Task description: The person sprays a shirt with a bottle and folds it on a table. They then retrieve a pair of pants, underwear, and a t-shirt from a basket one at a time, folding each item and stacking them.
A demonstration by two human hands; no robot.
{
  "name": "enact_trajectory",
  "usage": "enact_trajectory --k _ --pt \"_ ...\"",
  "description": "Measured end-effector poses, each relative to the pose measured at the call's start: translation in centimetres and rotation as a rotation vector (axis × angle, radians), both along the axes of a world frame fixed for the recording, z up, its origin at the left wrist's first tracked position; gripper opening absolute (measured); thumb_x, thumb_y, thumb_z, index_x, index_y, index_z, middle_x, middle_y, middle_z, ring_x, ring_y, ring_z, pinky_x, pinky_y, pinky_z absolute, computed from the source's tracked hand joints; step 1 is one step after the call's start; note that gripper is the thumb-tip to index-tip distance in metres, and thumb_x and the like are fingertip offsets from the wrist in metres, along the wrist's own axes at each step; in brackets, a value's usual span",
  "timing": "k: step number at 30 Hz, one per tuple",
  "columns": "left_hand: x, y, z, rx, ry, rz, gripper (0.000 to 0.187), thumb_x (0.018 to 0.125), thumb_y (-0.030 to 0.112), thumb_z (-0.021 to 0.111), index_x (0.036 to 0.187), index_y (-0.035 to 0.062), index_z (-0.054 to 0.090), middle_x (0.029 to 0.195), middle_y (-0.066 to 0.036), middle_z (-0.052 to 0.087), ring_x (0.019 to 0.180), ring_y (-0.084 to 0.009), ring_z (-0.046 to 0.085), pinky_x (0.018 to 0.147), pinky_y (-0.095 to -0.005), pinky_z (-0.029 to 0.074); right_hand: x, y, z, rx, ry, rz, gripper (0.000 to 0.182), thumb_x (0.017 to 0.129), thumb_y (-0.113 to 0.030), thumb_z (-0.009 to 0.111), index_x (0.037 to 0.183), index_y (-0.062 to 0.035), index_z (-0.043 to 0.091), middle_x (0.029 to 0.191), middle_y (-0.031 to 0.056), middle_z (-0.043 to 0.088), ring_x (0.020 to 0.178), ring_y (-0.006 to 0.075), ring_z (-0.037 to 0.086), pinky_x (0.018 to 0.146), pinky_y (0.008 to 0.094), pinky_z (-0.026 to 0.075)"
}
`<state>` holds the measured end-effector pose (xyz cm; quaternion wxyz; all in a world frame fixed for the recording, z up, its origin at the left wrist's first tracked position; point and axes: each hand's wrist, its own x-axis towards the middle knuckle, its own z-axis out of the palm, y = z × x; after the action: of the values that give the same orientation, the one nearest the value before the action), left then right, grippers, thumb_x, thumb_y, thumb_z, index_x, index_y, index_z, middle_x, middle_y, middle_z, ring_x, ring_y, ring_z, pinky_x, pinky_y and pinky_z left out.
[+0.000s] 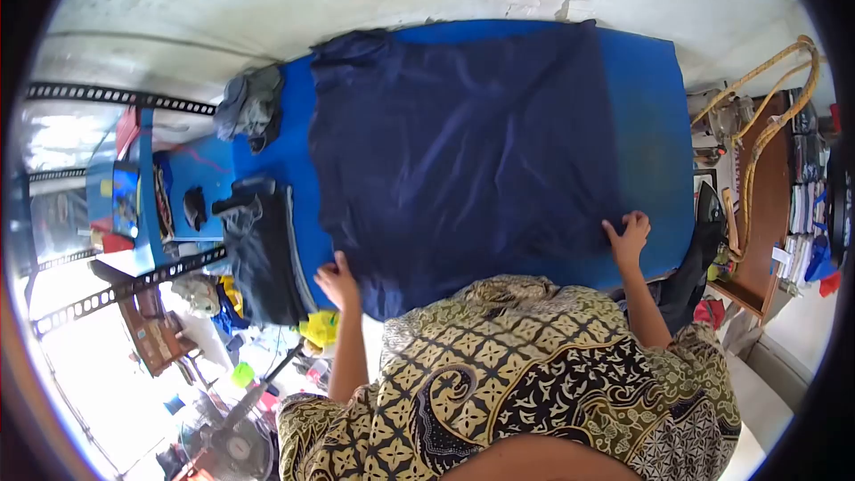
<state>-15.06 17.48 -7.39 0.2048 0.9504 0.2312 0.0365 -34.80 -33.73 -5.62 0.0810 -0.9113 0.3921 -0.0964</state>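
A dark navy cloth (463, 151) lies spread over a blue padded table (655, 134), with soft wrinkles across its middle and a bunched far left corner. At its near left edge is my left hand (338, 283), fingers apart, the index fingertip at the fabric's border. My right hand (630, 239) rests by the near right corner, thumb and fingers spread on the blue surface beside the cloth. Neither hand visibly grips the fabric. The cloth's near edge is partly hidden behind my patterned shirt (525, 365).
Folded dark jeans (263, 258) and a crumpled grey garment (252, 105) lie on the left. Beyond them stands a slotted metal rack (125, 98). A fan (233, 445) is at lower left. To the right are a rattan frame (757, 142) and a shelf with stacked cloth (806, 205).
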Motion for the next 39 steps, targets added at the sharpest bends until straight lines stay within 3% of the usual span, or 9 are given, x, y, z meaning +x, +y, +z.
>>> enact_trajectory --k 3,5,10,12,15,24,33,36,39 --pt "-2.5 -0.2 -2.8 -0.002 0.062 -0.168 0.056 0.069 0.044 0.068 0.081 -0.0094 0.057 0.082 -0.025 0.056 0.078 -0.0395 0.053 0.072 -0.0401 0.043 0.0 -0.9 -3.9 0.169 0.016 0.094 0.045 0.069 -0.029 0.069 0.094 0.0058 0.056 0.095 0.0204 0.055 0.09 0.0343 0.053 0.078 0.04 0.041" --pt "-1.9 0.5 -3.1 -0.116 0.09 -0.196 0.044 0.069 0.037 0.07 0.066 -0.0036 0.054 0.061 -0.017 0.056 0.062 -0.0252 0.054 0.059 -0.0383 0.041 1.5 -2.1 -3.1 0.766 -0.201 -0.024 0.037 0.069 -0.022 0.069 0.092 0.0055 0.057 0.085 0.0196 0.061 0.081 0.0293 0.059 0.072 0.0366 0.045" --pt "-1.5 5.7 -2.0 -0.112 0.34 -0.349 0.034 0.062 0.023 0.074 0.082 0.0015 0.057 0.078 -0.017 0.062 0.077 -0.0359 0.058 0.068 -0.04 0.045 -1.4 -5.9 0.8 0.716 0.016 -0.108 0.021 0.066 -0.008 0.068 0.081 0.0028 0.057 0.076 0.0157 0.063 0.076 0.0273 0.062 0.064 0.0378 0.047" --pt "-0.6 4.3 -0.5 -0.003 0.37 -0.376 0.034 0.062 0.021 0.072 0.086 0.004 0.055 0.081 -0.016 0.06 0.081 -0.0357 0.057 0.071 -0.0408 0.045 -2.9 -7.3 -1.0 0.344 0.621 0.127 0.02 0.067 -0.007 0.065 0.08 0.0008 0.052 0.073 0.0147 0.061 0.075 0.034 0.06 0.065 0.041 0.047" --pt "3.2 1.7 1.2 0.145 0.206 -0.384 0.033 0.064 0.015 0.066 0.091 0.0058 0.05 0.09 -0.015 0.055 0.089 -0.0355 0.053 0.076 -0.042 0.043 1.8 -3.0 1.6 -0.021 0.32 0.095 0.033 0.068 -0.007 0.064 0.096 -0.0067 0.047 0.097 0.013 0.053 0.091 0.0359 0.052 0.073 0.0424 0.045" --pt "24.9 -1.9 -4.4 -0.101 -0.078 -0.41 0.036 0.072 0.023 0.066 0.1 0.0007 0.058 0.095 -0.017 0.06 0.092 -0.0323 0.055 0.08 -0.0383 0.044 23.0 -4.6 0.0 0.051 -0.142 0.579 0.03 0.076 -0.002 0.052 0.105 -0.0068 0.049 0.113 0.0123 0.048 0.105 0.0322 0.046 0.082 0.0428 0.042" --pt "25.7 2.2 -3.5 0.298 0.367 -0.631 0.033 0.078 0.035 0.06 0.088 0.0044 0.062 0.09 -0.018 0.062 0.086 -0.0342 0.058 0.072 -0.0415 0.046 27.6 -12.3 6.4 0.06 0.415 0.348 0.04 0.073 -0.004 0.061 0.11 -0.0147 0.05 0.114 0.0041 0.05 0.105 0.0253 0.046 0.077 0.0553 0.038" --pt "22.9 -2.9 1.9 0.227 0.165 -0.353 0.037 0.081 0.038 0.055 0.093 0.0031 0.055 0.089 -0.02 0.06 0.082 -0.0366 0.058 0.07 -0.0435 0.045 25.5 -12.8 6.0 -0.239 0.272 0.372 0.031 0.075 -0.008 0.059 0.104 -0.0122 0.05 0.105 0.0055 0.053 0.097 0.027 0.05 0.079 0.0494 0.037" --pt "22.9 -5.6 4.0 0.105 -0.018 -0.628 0.032 0.081 0.035 0.057 0.086 0.004 0.051 0.081 -0.014 0.057 0.077 -0.0342 0.056 0.069 -0.0429 0.044 22.6 -7.4 6.3 -0.264 -0.137 0.608 0.029 0.08 -0.015 0.056 0.108 -0.0092 0.049 0.114 0.0065 0.049 0.105 0.0264 0.047 0.084 0.0462 0.036"
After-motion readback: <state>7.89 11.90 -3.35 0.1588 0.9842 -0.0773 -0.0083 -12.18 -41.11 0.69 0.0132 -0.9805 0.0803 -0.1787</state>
